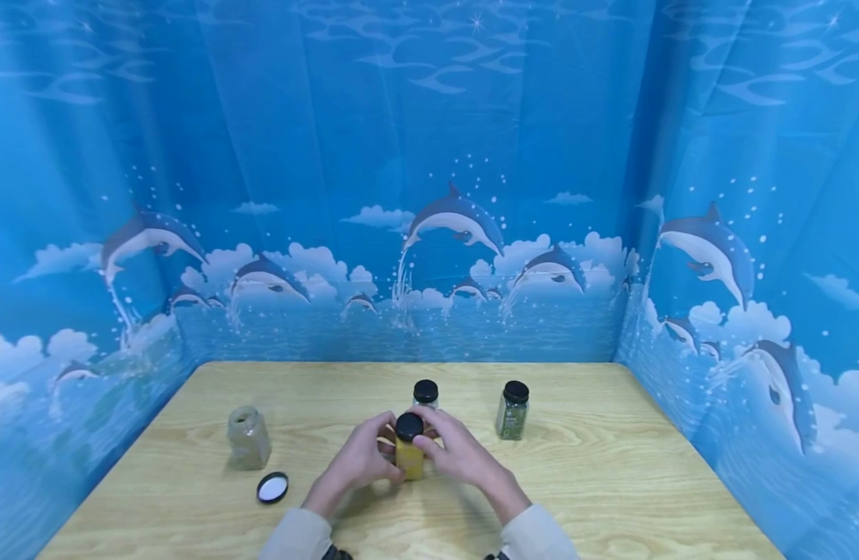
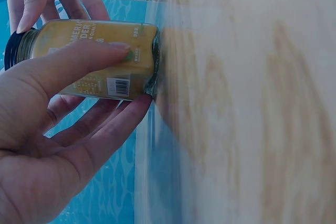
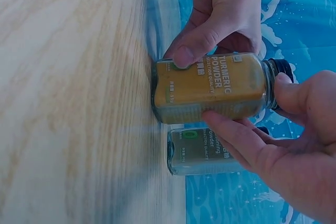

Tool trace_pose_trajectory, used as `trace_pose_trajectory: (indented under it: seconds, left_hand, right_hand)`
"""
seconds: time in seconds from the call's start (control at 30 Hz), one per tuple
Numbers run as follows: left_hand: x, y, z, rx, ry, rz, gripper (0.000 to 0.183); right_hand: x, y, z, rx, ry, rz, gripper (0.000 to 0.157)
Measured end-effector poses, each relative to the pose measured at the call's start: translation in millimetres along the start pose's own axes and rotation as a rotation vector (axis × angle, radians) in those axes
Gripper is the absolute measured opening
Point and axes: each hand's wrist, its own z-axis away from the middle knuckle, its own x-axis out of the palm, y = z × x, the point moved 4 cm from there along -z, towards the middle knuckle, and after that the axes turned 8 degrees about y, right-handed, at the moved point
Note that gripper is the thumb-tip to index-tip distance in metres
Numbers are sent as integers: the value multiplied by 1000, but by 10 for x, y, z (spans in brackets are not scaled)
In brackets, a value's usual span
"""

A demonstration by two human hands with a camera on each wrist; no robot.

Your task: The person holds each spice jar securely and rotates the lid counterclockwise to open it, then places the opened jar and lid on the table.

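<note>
Midway between the left and right edges of the tabletop (image 1: 646, 482), your left hand (image 1: 359, 457) grips the yellow jar (image 1: 410, 462), thumb and fingers bent round its sides; your right hand (image 1: 460, 451) holds it too, thumb at the black lid (image 1: 410, 426), fingertips on the body, labelled "TURMERIC POWDER, SELECTION QUALITY". Toward the left edge lies an upturned cap (image 1: 272, 488), an uncapped jar (image 1: 250, 441) just beyond. Nearer the far edge stand a green jar (image 1: 514, 412) and, behind your hands, a grey jar (image 1: 425, 393), label partly reading "Powder"

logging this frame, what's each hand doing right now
Left hand: gripping the turmeric powder jar.
Right hand: holding the same jar near its black lid.
</note>
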Motion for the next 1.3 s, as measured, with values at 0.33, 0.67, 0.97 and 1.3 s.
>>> trace_pose_trajectory:
  seconds: [0.33, 0.67, 0.97, 1.3]
  left_hand:
    - [-4, 0, -3, 1, -4, 20, 54]
    - [3, -2, -3, -5, -7, 24, 53]
    - [-2, 14, 9, 0, -11, 28, 54]
    - [-12, 22, 14, -1, -4, 37, 56]
  right_hand:
    - [7, 4, 23, 61, -4, -46, 53]
    - [34, -4, 9, 97, 45, -84, 44]
    - [28, -1, 12, 43, 37, -53, 39]
    - [23, -14, -9, 0, -6, -31, 40]
